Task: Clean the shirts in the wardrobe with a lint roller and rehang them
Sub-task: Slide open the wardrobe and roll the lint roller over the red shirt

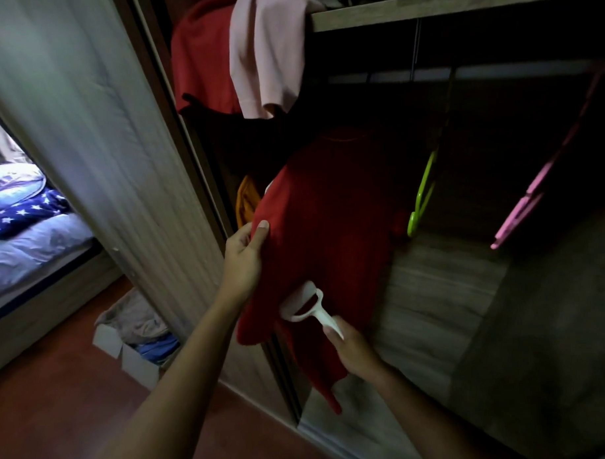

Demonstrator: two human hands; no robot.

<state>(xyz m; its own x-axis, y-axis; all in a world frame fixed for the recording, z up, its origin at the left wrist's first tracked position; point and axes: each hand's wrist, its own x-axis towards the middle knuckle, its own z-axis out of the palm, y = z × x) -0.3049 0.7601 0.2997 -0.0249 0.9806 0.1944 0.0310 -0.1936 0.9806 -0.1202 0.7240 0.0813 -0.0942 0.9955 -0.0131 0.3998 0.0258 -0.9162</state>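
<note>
A red shirt [332, 228] hangs inside the open wardrobe, its lower part pulled out toward me. My left hand [244, 259] pinches the shirt's left edge, thumb on the front of the cloth. My right hand [353, 351] grips the handle of a white lint roller [305, 303], whose roll lies against the lower front of the shirt. The shirt's hanger is lost in the dark.
A pink garment [267, 52] and a red one [202, 57] drape off the upper shelf [458, 4]. An empty green hanger [421, 194] and a pink hanger [529, 194] hang to the right. A sliding door [120, 150] stands at left, with a box of clothes [136, 334] on the floor.
</note>
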